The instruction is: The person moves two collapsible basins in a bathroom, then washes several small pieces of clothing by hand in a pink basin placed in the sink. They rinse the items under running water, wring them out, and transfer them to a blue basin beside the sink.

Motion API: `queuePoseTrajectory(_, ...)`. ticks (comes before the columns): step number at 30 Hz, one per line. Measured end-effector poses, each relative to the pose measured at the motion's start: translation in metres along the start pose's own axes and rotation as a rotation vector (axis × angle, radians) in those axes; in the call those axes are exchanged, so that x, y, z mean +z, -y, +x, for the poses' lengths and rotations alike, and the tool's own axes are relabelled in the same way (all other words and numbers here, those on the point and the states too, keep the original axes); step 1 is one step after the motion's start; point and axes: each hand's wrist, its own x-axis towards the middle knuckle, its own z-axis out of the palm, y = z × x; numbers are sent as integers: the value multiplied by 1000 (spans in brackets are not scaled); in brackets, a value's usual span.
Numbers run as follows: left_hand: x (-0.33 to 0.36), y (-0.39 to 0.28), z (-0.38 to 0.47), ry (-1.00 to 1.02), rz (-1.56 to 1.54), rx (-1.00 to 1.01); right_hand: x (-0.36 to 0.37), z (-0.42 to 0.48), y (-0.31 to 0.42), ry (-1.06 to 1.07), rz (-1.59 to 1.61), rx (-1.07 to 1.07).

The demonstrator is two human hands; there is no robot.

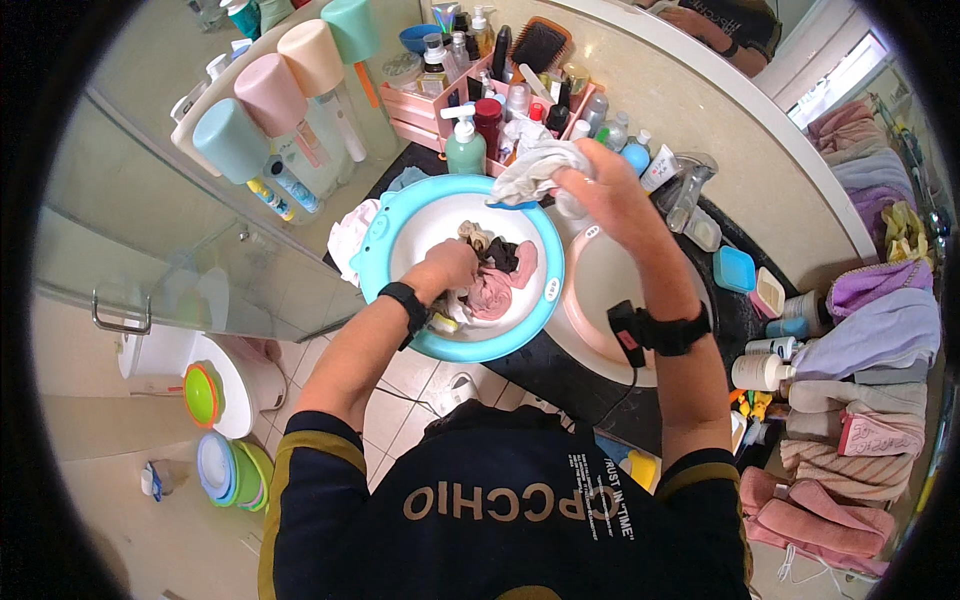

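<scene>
A white plastic basin with a blue rim (pixel 551 240) rests at the left end of the black counter. Inside it lie a dusty-pink cloth (pixel 491 292), a black cloth (pixel 502 255) and a beige cloth (pixel 472 234), bunched up. My left hand (pixel 452 264) reaches into the basin at the left edge of these cloths; its fingertips are hidden, so its grip is unclear. Above the basin's far right rim, my right hand (pixel 604 187) grips a bunched white cloth (pixel 536 171). A small yellow and white item (pixel 444 323) lies near the basin's lower left wall.
A pink-rimmed basin (pixel 574 281) sits in the sink to the right. Behind stand a green pump bottle (pixel 465 150) and a pink organizer (pixel 416 112) full of bottles. White fabric (pixel 351 238) lies left of the blue-rimmed basin. Towels (pixel 862 337) hang at the far right.
</scene>
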Motion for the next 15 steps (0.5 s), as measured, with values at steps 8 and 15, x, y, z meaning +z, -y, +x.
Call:
queuePoseTrajectory(8,-9,9,19,-433,-484,-61,-61,-37,-5,-20,367,246)
queuePoseTrajectory(15,-30,9,18,-403,-196,-211,-80,-84,-80,-39,95,345)
